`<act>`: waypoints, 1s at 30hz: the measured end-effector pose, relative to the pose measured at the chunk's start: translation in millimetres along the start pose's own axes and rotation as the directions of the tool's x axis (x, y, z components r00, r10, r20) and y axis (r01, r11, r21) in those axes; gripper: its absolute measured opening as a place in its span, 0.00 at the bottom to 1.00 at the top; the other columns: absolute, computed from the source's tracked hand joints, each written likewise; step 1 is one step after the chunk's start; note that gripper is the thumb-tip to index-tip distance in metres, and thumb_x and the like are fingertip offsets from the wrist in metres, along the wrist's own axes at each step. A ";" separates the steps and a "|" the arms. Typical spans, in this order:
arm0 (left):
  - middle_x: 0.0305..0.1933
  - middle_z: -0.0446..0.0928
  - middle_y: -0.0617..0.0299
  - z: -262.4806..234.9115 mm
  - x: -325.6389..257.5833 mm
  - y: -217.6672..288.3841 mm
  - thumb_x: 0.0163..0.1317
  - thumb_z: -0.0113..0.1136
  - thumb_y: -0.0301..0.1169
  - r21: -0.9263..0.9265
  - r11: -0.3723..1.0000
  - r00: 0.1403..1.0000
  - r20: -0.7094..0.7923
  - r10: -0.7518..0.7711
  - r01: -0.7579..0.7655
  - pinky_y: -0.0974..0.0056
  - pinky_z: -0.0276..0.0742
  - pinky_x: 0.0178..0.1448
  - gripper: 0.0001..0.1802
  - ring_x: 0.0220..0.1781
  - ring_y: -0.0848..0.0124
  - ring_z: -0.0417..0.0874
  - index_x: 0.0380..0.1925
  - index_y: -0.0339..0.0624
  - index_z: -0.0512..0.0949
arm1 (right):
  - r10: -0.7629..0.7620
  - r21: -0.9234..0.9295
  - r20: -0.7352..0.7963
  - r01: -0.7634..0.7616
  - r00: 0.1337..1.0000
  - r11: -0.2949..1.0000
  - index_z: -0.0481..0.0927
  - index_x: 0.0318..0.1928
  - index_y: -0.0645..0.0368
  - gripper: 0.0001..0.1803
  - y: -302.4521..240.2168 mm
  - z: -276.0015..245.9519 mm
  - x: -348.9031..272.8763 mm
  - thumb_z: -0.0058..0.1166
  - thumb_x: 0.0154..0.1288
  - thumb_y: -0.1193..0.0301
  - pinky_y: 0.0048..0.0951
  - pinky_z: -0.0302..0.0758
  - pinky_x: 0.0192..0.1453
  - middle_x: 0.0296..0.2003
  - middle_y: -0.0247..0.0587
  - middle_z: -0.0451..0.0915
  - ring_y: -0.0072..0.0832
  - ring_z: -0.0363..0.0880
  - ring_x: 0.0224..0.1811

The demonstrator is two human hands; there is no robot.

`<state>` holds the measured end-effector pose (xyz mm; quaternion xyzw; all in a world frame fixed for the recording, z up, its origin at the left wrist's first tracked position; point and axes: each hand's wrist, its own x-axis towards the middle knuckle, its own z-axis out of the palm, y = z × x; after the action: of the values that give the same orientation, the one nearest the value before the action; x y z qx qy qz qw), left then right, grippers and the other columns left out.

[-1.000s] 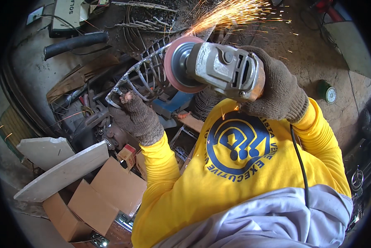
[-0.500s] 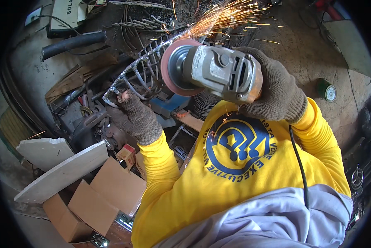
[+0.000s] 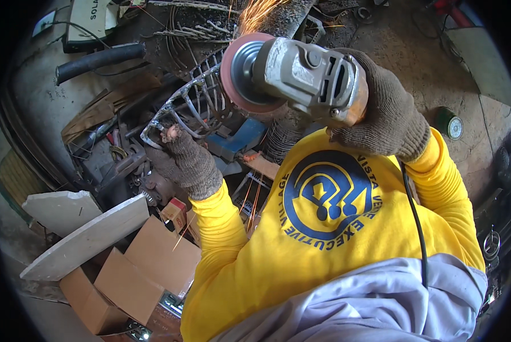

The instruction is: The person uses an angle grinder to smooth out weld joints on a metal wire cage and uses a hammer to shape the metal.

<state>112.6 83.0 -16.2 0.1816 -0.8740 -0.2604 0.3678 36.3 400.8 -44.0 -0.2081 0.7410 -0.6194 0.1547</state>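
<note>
My right hand [image 3: 383,108], in a brown knit glove, is wrapped round the body of an angle grinder [image 3: 307,74]. The reddish grinding disc [image 3: 231,71] faces left and overlaps the far end of a welded metal grille [image 3: 195,94]. Orange sparks [image 3: 258,16] fly from behind the disc toward the top edge. The exact contact point is hidden behind the disc. At the grille's near left end, my left hand [image 3: 188,157], in a similar glove with bare fingertips showing, is closed on the frame. A black power cord [image 3: 413,219] runs down over my yellow shirt.
An open cardboard box [image 3: 153,256] and pale broken boards [image 3: 90,236] lie at the lower left. Beyond my left hand are a bench vise [image 3: 116,165] and a black hose [image 3: 100,62]. A blue metal piece [image 3: 238,139] sits under the grille. A green can [image 3: 450,123] is on the floor to the right.
The grinder and my right hand have shifted slightly away from me. The spark stream is now narrower and points more steeply upward; some sparks streak below the grille. My left hand stays in place.
</note>
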 end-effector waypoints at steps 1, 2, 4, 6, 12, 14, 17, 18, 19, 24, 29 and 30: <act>0.48 0.82 0.53 -0.4 -0.1 0.2 0.67 0.64 0.46 0.001 1.000 1.000 -0.001 0.000 0.000 0.59 0.75 0.54 0.25 0.47 0.62 0.82 0.52 0.35 0.78 | -0.051 -0.055 0.002 0.051 0.999 0.997 0.68 0.67 0.63 0.53 -0.2 -1.1 -0.8 0.81 0.38 0.63 0.40 0.79 0.61 0.53 0.52 0.82 0.45 0.83 0.56; 0.48 0.82 0.53 -0.9 -0.3 0.9 0.67 0.64 0.46 0.006 1.000 1.000 -0.011 -0.004 0.004 0.59 0.75 0.54 0.25 0.47 0.62 0.82 0.52 0.35 0.78 | -0.103 -0.110 0.008 0.103 0.995 0.989 0.68 0.67 0.63 0.53 -0.4 -2.8 -1.0 0.81 0.38 0.63 0.40 0.79 0.62 0.54 0.52 0.82 0.45 0.83 0.56; 0.48 0.82 0.53 -1.4 -0.1 1.3 0.68 0.64 0.45 0.014 1.000 1.000 -0.024 -0.009 0.009 0.59 0.75 0.54 0.25 0.47 0.62 0.82 0.52 0.35 0.78 | -0.011 -0.088 0.022 0.013 1.000 0.996 0.68 0.67 0.63 0.53 -0.8 -9.6 3.3 0.81 0.38 0.64 0.39 0.79 0.62 0.54 0.52 0.82 0.45 0.83 0.57; 0.48 0.82 0.52 1.2 1.6 -1.1 0.68 0.63 0.46 0.045 0.999 0.999 -0.041 -0.005 0.007 0.59 0.76 0.54 0.25 0.47 0.62 0.82 0.52 0.34 0.78 | 0.086 -0.126 -0.010 -0.086 0.996 0.988 0.67 0.67 0.63 0.53 3.4 -13.0 5.1 0.81 0.38 0.65 0.38 0.79 0.62 0.54 0.52 0.82 0.44 0.83 0.57; 0.46 0.82 0.53 -0.6 6.2 -9.9 0.68 0.62 0.49 -0.082 0.997 1.000 0.024 -0.010 0.012 0.58 0.76 0.52 0.27 0.46 0.62 0.82 0.51 0.34 0.78 | 0.117 -0.098 -0.005 -0.117 0.993 0.988 0.71 0.65 0.58 0.51 -6.7 -10.4 5.5 0.79 0.33 0.70 0.39 0.76 0.65 0.55 0.48 0.81 0.41 0.82 0.57; 0.46 0.82 0.53 -1.3 7.4 -11.0 0.68 0.62 0.50 -0.084 0.996 0.999 0.036 0.003 0.000 0.59 0.76 0.52 0.27 0.46 0.62 0.82 0.50 0.34 0.78 | 0.094 -0.071 -0.015 -0.095 0.995 0.993 0.71 0.65 0.58 0.52 0.3 -8.1 8.4 0.80 0.33 0.69 0.39 0.76 0.65 0.55 0.48 0.81 0.41 0.82 0.58; 0.47 0.81 0.55 1.7 12.9 -3.5 0.67 0.62 0.53 -0.085 0.996 0.998 0.054 0.015 -0.011 0.59 0.78 0.51 0.29 0.47 0.64 0.81 0.50 0.35 0.78 | 0.089 -0.090 -0.043 -0.092 0.995 0.992 0.70 0.65 0.59 0.52 4.5 -11.7 6.3 0.80 0.34 0.69 0.39 0.76 0.64 0.55 0.49 0.81 0.42 0.82 0.58; 0.48 0.80 0.56 1.8 14.5 -1.0 0.66 0.63 0.55 -0.082 0.997 0.998 0.065 0.014 -0.008 0.60 0.79 0.50 0.31 0.48 0.66 0.80 0.50 0.36 0.78 | 0.112 -0.132 -0.062 -0.120 0.992 0.984 0.70 0.66 0.60 0.52 5.3 -12.5 4.9 0.81 0.34 0.69 0.39 0.76 0.64 0.55 0.49 0.81 0.42 0.82 0.58; 0.48 0.80 0.56 0.3 14.6 -0.6 0.66 0.63 0.55 -0.078 0.997 0.998 0.066 0.014 -0.009 0.60 0.79 0.50 0.31 0.48 0.66 0.80 0.50 0.36 0.78 | 0.113 -0.129 -0.060 -0.120 0.992 0.984 0.70 0.66 0.60 0.52 3.8 -11.4 6.5 0.81 0.34 0.69 0.39 0.76 0.64 0.55 0.49 0.81 0.42 0.82 0.58; 0.45 0.81 0.55 1.0 12.4 -1.2 0.67 0.63 0.50 -0.114 0.993 0.998 0.066 -0.024 0.031 0.60 0.75 0.51 0.27 0.45 0.64 0.81 0.50 0.35 0.78 | 0.014 -0.119 -0.021 -0.016 1.000 0.993 0.69 0.66 0.60 0.51 -3.8 -5.5 11.8 0.80 0.37 0.69 0.38 0.76 0.64 0.55 0.49 0.82 0.41 0.82 0.58; 0.46 0.82 0.54 -1.8 15.3 -4.4 0.67 0.64 0.48 -0.014 1.000 0.999 0.032 -0.013 0.014 0.60 0.75 0.51 0.26 0.45 0.64 0.81 0.50 0.35 0.78 | -0.030 -0.143 -0.079 0.019 0.996 0.990 0.70 0.66 0.60 0.50 4.4 -10.6 11.2 0.80 0.38 0.70 0.39 0.76 0.64 0.55 0.49 0.81 0.42 0.82 0.59; 0.49 0.80 0.54 -1.5 16.5 -5.4 0.67 0.63 0.52 -0.019 0.999 0.998 0.047 -0.034 0.035 0.59 0.77 0.51 0.29 0.47 0.64 0.81 0.52 0.36 0.77 | -0.023 -0.160 -0.094 0.008 0.995 0.987 0.70 0.65 0.60 0.49 4.6 -10.0 12.3 0.80 0.39 0.70 0.39 0.77 0.64 0.56 0.49 0.82 0.42 0.82 0.59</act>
<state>103.5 69.8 -9.5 0.1869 -0.8765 -0.2795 0.3446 20.2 403.8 -46.3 -0.1957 0.7931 -0.5686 0.0972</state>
